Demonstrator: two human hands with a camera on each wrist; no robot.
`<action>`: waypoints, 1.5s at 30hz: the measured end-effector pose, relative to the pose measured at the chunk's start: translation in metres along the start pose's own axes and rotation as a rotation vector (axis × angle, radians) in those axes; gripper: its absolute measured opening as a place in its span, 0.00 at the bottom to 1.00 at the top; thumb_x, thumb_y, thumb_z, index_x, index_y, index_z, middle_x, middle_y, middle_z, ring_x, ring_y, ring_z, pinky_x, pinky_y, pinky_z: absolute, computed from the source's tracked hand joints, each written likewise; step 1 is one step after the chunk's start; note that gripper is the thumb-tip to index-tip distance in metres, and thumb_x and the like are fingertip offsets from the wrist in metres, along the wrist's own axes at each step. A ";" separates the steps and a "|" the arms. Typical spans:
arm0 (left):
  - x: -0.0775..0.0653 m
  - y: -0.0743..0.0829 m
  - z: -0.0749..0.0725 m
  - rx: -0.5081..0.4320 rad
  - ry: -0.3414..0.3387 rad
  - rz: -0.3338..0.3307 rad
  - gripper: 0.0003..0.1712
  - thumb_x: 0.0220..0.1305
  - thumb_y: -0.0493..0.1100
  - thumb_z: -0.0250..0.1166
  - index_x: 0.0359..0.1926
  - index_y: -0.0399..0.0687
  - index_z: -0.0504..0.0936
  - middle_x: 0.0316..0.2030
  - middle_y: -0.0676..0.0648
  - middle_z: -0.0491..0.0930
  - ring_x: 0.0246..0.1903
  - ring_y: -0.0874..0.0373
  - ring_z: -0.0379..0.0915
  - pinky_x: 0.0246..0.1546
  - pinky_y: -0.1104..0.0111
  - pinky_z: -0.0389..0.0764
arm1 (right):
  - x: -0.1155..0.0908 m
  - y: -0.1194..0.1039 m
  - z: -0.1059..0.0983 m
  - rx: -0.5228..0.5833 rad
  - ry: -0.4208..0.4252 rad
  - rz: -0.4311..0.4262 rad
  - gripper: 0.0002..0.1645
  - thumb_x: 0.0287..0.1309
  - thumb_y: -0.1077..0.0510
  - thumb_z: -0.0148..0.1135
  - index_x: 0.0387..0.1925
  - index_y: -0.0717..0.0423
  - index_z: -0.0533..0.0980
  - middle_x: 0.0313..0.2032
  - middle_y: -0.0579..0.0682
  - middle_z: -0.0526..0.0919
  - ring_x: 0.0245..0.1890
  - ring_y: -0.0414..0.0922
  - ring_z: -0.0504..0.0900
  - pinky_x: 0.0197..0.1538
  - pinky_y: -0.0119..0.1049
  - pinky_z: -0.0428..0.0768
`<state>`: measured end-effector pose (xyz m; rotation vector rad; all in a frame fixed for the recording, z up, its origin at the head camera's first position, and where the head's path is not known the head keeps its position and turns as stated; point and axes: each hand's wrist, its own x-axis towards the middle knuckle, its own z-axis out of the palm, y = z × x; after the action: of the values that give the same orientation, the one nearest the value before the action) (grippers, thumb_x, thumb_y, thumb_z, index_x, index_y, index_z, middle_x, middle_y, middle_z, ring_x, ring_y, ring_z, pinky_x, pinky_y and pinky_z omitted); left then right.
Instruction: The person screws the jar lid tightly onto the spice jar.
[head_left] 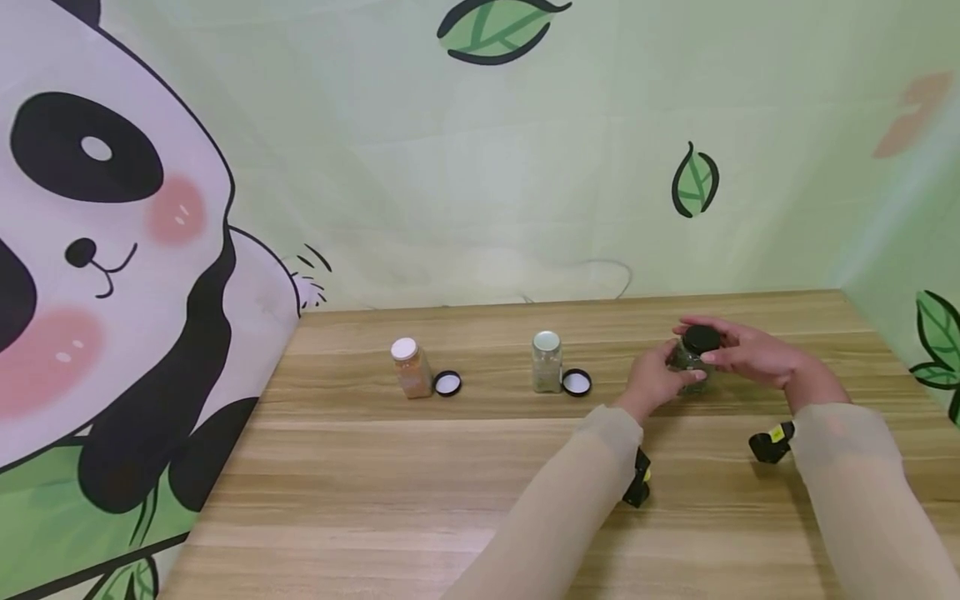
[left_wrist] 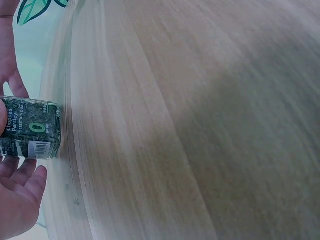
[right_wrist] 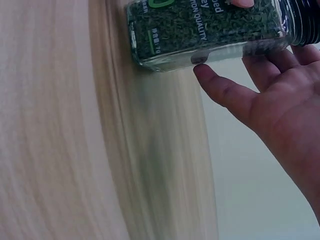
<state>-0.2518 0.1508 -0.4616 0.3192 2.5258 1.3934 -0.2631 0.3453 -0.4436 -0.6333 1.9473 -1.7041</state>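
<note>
A glass jar of chopped parsley [head_left: 684, 363] with a black lid [head_left: 702, 337] stands at the right of the table, both hands about it. My left hand [head_left: 654, 379] grips the jar's body, its thumb across the front. Around the lid, my right hand [head_left: 753, 354] has its thumb in front and fingers behind. In the left wrist view the parsley jar [left_wrist: 34, 127] shows its label and barcode. The right wrist view has the jar [right_wrist: 210, 30] large, with the right hand [right_wrist: 285, 100] beside it near the black lid.
Left on the table [head_left: 375, 483] stands a white-topped jar with orange-brown contents [head_left: 414, 377], a black-rimmed lid [head_left: 447, 383] beside it. Mid-table is a clear jar with a pale top [head_left: 547, 367] and another black-rimmed lid [head_left: 577, 382]. A printed cloth [head_left: 375, 167] hangs behind.
</note>
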 end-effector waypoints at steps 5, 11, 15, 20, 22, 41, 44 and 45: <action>-0.001 0.002 -0.002 -0.011 0.000 0.006 0.30 0.62 0.45 0.75 0.65 0.52 0.80 0.60 0.48 0.85 0.60 0.61 0.79 0.60 0.75 0.76 | 0.001 -0.004 0.002 -0.034 0.060 0.056 0.33 0.73 0.69 0.51 0.66 0.29 0.69 0.60 0.25 0.77 0.58 0.24 0.76 0.55 0.25 0.79; 0.000 0.002 -0.003 -0.011 0.000 0.013 0.30 0.62 0.45 0.75 0.66 0.53 0.80 0.60 0.49 0.85 0.59 0.62 0.80 0.58 0.76 0.76 | 0.001 -0.006 0.004 -0.049 0.114 0.089 0.30 0.74 0.67 0.52 0.62 0.27 0.71 0.57 0.25 0.78 0.56 0.25 0.77 0.53 0.25 0.79; 0.000 0.002 -0.003 -0.006 0.001 0.012 0.31 0.62 0.46 0.75 0.66 0.54 0.79 0.59 0.49 0.85 0.58 0.62 0.80 0.56 0.76 0.77 | 0.000 -0.006 0.005 -0.052 0.139 0.076 0.30 0.73 0.67 0.52 0.60 0.26 0.72 0.56 0.24 0.79 0.54 0.25 0.78 0.52 0.25 0.80; 0.000 0.003 -0.003 -0.015 0.006 -0.002 0.33 0.62 0.46 0.75 0.68 0.54 0.78 0.60 0.49 0.85 0.59 0.62 0.80 0.57 0.76 0.77 | -0.001 -0.006 0.010 -0.079 0.199 0.095 0.28 0.74 0.64 0.54 0.59 0.24 0.71 0.53 0.21 0.79 0.52 0.24 0.78 0.50 0.25 0.80; -0.001 0.004 -0.003 -0.016 0.008 -0.007 0.33 0.62 0.46 0.75 0.68 0.54 0.77 0.60 0.49 0.85 0.59 0.62 0.80 0.57 0.76 0.77 | -0.001 -0.006 0.013 -0.101 0.227 0.106 0.27 0.74 0.62 0.55 0.58 0.23 0.71 0.51 0.20 0.78 0.51 0.24 0.77 0.49 0.25 0.79; 0.000 -0.001 -0.001 -0.030 0.015 -0.003 0.33 0.62 0.46 0.75 0.67 0.51 0.78 0.59 0.49 0.85 0.59 0.61 0.80 0.59 0.75 0.77 | 0.000 -0.005 0.040 -0.308 0.423 0.221 0.42 0.76 0.48 0.56 0.77 0.67 0.53 0.74 0.76 0.59 0.70 0.63 0.65 0.47 0.17 0.72; 0.000 -0.001 0.000 -0.019 0.014 0.006 0.32 0.62 0.47 0.75 0.67 0.51 0.78 0.60 0.49 0.85 0.59 0.61 0.80 0.60 0.75 0.77 | -0.002 -0.005 0.041 -0.301 0.430 0.215 0.42 0.76 0.48 0.56 0.78 0.64 0.54 0.74 0.77 0.58 0.71 0.67 0.63 0.47 0.18 0.71; 0.000 -0.001 0.000 -0.016 0.015 0.009 0.32 0.62 0.47 0.75 0.67 0.51 0.78 0.60 0.49 0.85 0.59 0.61 0.80 0.60 0.75 0.76 | -0.002 -0.005 0.041 -0.302 0.435 0.216 0.41 0.75 0.47 0.56 0.78 0.63 0.54 0.74 0.77 0.58 0.71 0.67 0.63 0.47 0.18 0.71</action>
<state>-0.2521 0.1506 -0.4628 0.3186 2.5269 1.4230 -0.2355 0.3145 -0.4434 -0.1407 2.5017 -1.5157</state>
